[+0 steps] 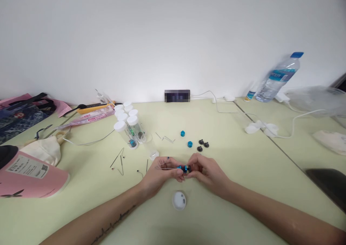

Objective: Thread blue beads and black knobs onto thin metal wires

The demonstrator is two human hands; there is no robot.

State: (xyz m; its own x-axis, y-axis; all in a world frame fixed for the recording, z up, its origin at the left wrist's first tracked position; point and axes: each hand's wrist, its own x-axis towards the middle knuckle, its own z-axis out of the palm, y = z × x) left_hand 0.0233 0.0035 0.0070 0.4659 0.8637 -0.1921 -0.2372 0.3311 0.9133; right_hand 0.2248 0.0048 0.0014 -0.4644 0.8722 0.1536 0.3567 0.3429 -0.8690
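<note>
Between my hands is a small blue-and-black part [185, 169]; its kind is too small to make out. My left hand [159, 173] pinches the blue end, and a thin bent wire [159, 167] runs across its fingers. The fingertips of my right hand [207, 171] close round the black end, partly hiding it. Just beyond the hands lie two blue knob-like pieces [190, 144] and three black pieces with round flanges [200, 148]. A round white lid [179, 200] with small grey bits in it rests in front of my hands.
Several clear jars with white lids [133, 120] stand at the back left. Bent metal wires [120, 165] lie beside my left hand. A pink cup [35, 173] is at far left. A water bottle [281, 77] leans on the wall, near a white cable [293, 124].
</note>
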